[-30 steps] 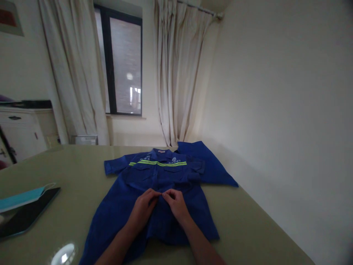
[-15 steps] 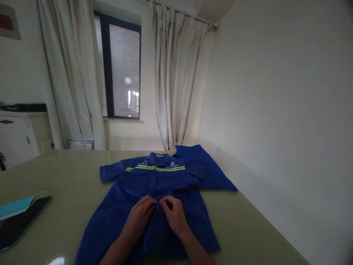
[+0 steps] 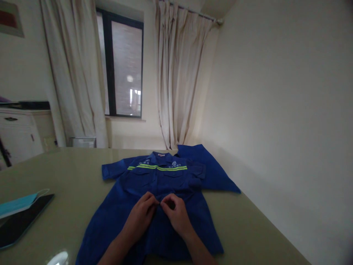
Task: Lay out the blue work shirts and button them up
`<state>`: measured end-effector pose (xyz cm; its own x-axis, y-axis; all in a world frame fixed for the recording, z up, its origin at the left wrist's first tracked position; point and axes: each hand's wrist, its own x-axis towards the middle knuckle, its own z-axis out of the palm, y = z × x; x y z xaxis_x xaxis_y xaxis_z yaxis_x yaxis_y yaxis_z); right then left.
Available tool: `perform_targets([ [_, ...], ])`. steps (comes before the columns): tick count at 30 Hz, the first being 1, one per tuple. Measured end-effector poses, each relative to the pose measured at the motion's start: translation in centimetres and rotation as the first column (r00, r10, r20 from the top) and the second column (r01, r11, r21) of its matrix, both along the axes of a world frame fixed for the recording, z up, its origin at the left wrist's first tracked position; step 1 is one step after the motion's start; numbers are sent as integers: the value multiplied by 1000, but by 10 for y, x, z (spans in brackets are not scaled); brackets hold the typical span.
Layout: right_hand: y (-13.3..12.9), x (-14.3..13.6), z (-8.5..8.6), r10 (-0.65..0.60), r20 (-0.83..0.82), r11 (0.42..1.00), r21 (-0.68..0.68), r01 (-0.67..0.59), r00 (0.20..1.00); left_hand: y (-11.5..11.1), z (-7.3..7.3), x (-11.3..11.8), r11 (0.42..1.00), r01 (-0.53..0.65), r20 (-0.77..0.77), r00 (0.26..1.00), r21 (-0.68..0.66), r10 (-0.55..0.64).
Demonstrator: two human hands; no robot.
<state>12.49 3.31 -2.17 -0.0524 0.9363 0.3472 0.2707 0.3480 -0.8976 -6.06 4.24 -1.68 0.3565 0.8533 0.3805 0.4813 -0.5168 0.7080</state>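
A blue work shirt [image 3: 154,191] with a yellow-green stripe across the chest lies flat, front side up, in the middle of a pale green desk [image 3: 68,173], its collar pointing away from you. Your left hand [image 3: 143,213] and your right hand [image 3: 176,215] rest on the shirt's front, side by side at its center line, below the 2 chest pockets. The fingertips of both hands meet at the button strip, and each grip is closed in a pinch on the shirt fabric there. The button itself is too small to make out. A second blue garment [image 3: 209,169] lies behind the shirt, to its right, partly tucked under it. At the desk's left edge, well apart from your hands, a light blue face mask [image 3: 16,204] rests on a dark tablet [image 3: 22,221]. Beyond the desk are cream curtains [image 3: 176,73] and a dark window [image 3: 124,66].
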Motion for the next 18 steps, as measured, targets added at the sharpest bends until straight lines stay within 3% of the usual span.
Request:
perform_targets([
  [5,-4,-2,6,43,15,999,-20,-43,999,9,1,-8,958,86,181,983,-273,-36],
  [10,-1,-10,6,30,-105,988,-147,-45,994,11,-5,-6,930,117,250,968,-348,-28],
  [13,5,-17,-4,-2,-262,972,-226,-60,965,4,-6,-1,958,4,166,985,-287,46],
  [15,9,-18,-12,-10,-330,959,-270,-84,944,-1,-6,2,981,-99,38,994,-167,107],
  [18,14,-14,-20,-25,-291,916,-389,-94,956,-7,-7,5,991,-133,-103,985,20,135],
])
